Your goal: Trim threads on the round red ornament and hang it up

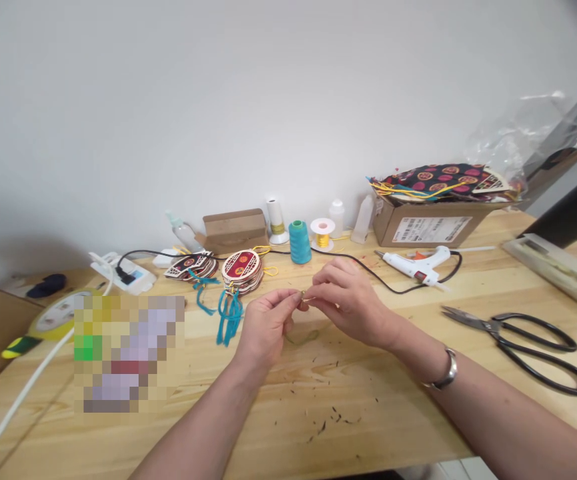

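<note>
My left hand (267, 325) and my right hand (344, 293) meet above the wooden table (318, 413), fingertips pinched together on a small thin gold thread piece (304, 298). A faint loop of thread (302, 337) lies on the table just below them. A watch sits on my right wrist (446, 373). Beyond the hands are a stack of round decorated fan ornaments (241, 270) with teal tassels (228, 317).
Large black scissors (523, 340) and a white glue gun (416, 263) lie at the right. A teal thread spool (299, 242), gold wire spool (322, 235), bottles, a cardboard box (426, 223) of patterned pieces, and a power strip (121, 270) line the back.
</note>
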Motion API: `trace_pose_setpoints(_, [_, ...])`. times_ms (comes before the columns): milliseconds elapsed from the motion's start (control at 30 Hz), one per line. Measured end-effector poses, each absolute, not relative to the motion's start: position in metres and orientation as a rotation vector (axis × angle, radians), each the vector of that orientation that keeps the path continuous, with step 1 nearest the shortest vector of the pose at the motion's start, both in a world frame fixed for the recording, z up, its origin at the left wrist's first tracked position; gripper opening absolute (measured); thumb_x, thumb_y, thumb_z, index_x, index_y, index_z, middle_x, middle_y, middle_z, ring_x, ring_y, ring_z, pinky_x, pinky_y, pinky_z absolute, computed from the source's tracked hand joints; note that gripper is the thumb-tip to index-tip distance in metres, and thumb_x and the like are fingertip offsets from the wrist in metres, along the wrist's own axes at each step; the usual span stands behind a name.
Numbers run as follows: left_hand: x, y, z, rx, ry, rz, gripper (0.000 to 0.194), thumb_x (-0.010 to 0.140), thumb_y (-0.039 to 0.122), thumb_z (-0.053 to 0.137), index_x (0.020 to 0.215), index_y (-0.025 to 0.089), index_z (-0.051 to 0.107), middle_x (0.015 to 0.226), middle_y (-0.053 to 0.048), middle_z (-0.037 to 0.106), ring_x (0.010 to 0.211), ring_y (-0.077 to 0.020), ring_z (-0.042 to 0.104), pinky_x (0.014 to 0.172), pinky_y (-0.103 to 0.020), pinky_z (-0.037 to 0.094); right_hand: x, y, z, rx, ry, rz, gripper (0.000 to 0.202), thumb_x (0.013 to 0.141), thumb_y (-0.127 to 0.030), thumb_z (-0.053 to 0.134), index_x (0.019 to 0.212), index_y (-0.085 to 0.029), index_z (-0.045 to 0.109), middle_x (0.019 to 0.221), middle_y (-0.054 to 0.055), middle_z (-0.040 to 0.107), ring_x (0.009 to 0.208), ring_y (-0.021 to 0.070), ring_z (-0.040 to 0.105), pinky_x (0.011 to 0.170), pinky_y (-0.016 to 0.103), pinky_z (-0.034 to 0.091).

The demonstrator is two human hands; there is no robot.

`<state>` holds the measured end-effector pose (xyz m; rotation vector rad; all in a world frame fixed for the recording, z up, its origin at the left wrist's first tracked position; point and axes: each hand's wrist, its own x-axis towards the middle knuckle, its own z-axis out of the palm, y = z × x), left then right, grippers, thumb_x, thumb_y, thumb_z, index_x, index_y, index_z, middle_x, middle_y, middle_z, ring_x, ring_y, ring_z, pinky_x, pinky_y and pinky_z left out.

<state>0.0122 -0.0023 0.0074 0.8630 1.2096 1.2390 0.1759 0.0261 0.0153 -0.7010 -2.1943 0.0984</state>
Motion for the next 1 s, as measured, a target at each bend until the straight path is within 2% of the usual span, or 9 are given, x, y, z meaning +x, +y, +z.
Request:
trace_pose_setpoints(267, [0.013, -0.0007, 0.0031, 0.871, 1.235, 1.233, 0.027, 0.061, 0.033, 0.076, 0.072, 0.01, 0.069, 0.06, -0.001, 0.064, 0.037, -0.0004, 0.031, 0.036, -0.018, 0.017, 0.1752, 0.0274, 0.0117, -0.736, -2.215, -0.063, 0.019, 0.089, -0.02, 0.051, 0.077, -0.02, 0.066, 0.076, 0.003, 0.059, 0.077, 0.0154, 0.044, 0.072, 0.032, 0.033])
trace_pose_setpoints(567, [0.0129, 0.0, 0.0015, 0.809, 1.204, 1.284, 0.026, 0.055, 0.032, 0.08, 0.069, 0.012, 0.07, 0.051, 0.004, 0.055, 0.037, -0.0008, 0.03, 0.036, -0.017, 0.016, 0.1728, 0.0238, 0.011, -0.718, -2.227, -0.004, 0.019, 0.089, -0.028, 0.052, 0.08, -0.018, 0.065, 0.078, 0.004, 0.06, 0.077, 0.0153, 0.045, 0.072, 0.032, 0.033])
trace_pose_setpoints(800, [0.0126, -0.0002, 0.0009, 0.802, 1.204, 1.283, 0.027, 0.055, 0.032, 0.08, 0.071, 0.013, 0.071, 0.052, 0.004, 0.055, 0.037, -0.0008, 0.028, 0.036, -0.018, 0.016, 0.171, 0.0238, 0.0104, -0.737, -2.245, 0.024, 0.018, 0.09, -0.028, 0.051, 0.087, -0.02, 0.066, 0.078, 0.003, 0.059, 0.078, 0.0156, 0.045, 0.072, 0.032, 0.033])
trace_pose_setpoints(1000, [0.012, -0.0004, -0.0012, 0.838, 1.227, 1.278, 0.027, 0.056, 0.034, 0.079, 0.073, 0.014, 0.071, 0.051, 0.005, 0.054, 0.038, -0.0023, 0.03, 0.037, -0.018, 0.018, 0.1702, 0.0227, 0.011, -0.771, -2.267, 0.029, 0.021, 0.091, -0.028, 0.049, 0.085, -0.019, 0.067, 0.079, 0.004, 0.059, 0.079, 0.0161, 0.045, 0.072, 0.032, 0.034])
